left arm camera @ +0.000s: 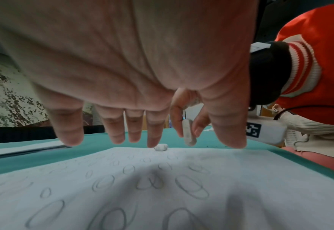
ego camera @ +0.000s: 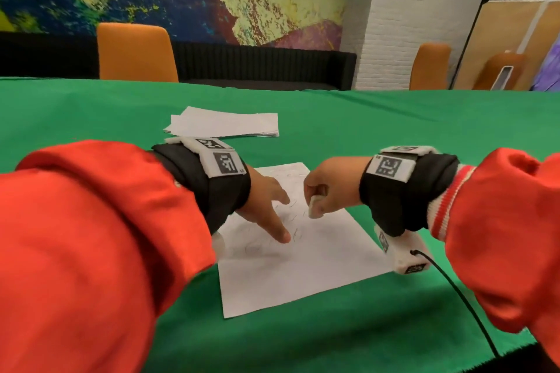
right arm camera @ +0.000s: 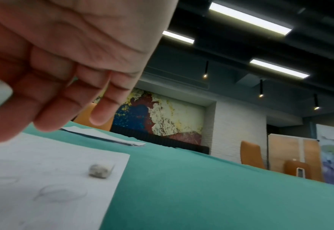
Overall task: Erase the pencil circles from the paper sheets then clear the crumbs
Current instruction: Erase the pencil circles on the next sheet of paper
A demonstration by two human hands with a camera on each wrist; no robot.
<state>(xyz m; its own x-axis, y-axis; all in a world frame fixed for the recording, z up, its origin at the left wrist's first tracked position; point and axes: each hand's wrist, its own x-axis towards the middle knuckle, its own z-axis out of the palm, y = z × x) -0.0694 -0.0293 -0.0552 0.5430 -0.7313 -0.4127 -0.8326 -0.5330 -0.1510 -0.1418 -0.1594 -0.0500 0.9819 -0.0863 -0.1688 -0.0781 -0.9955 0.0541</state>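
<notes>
— Where is the eraser (ego camera: 315,206)?
— Pinched upright in the right hand (ego camera: 328,188), poised just over the pencil circles (left arm camera: 150,182) at mid-sheet.

— And the left hand (ego camera: 266,206)?
— Nearer, fingers spread flat on the paper sheet (ego camera: 303,269), lower centre of the green bench (ego camera: 394,118).

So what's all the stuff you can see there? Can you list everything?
Sheet of white paper with pencil circles: one, white, on the table under both hands.
Small grey-white eraser lump: one, lying near the sheet's far corner.
White block eraser: one, pinched in the right hand.
Stack of white paper sheets: one, farther back.
Green tablecloth: one, covers the table.
Orange chairs: at least two, behind the table.
Left hand: fingers spread on the sheet.
Right hand: above the sheet.
</notes>
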